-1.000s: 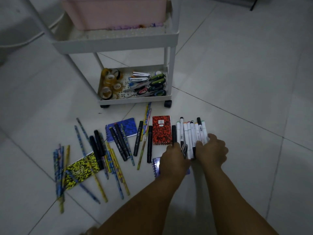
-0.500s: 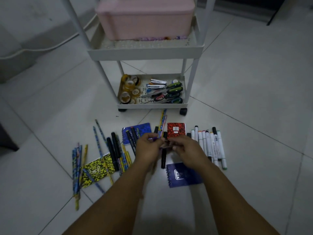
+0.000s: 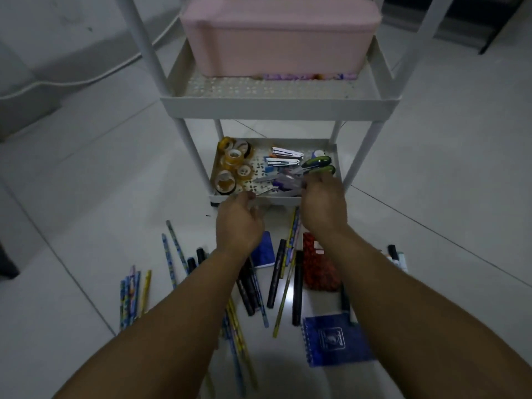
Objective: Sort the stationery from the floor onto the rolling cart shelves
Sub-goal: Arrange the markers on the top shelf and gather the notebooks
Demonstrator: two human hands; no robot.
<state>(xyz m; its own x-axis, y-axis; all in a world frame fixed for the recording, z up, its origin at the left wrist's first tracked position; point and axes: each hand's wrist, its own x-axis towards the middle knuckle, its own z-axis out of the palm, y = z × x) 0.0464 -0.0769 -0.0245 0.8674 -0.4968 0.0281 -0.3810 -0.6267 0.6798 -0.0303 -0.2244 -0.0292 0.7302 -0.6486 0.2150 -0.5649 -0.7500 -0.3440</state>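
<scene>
My right hand reaches over the front rim of the cart's bottom shelf. Its fingertips are curled beside the green-handled scissors and a blurred pale item. What it grips is not visible. My left hand hovers at the shelf's front edge, fingers loosely apart, holding nothing. Tape rolls and staplers lie in that shelf. On the floor are black markers, patterned pencils, a red notebook, a small blue notebook and a blue spiral notebook.
A pink box fills the back of the white middle shelf. White markers peek out to the right of my right forearm. A pale cable runs along the floor at the left. Dark furniture legs stand at the far right.
Both hands left the white markers, met over the red notebook around something small, then rose forward to the bottom shelf. The view has moved closer to the cart.
</scene>
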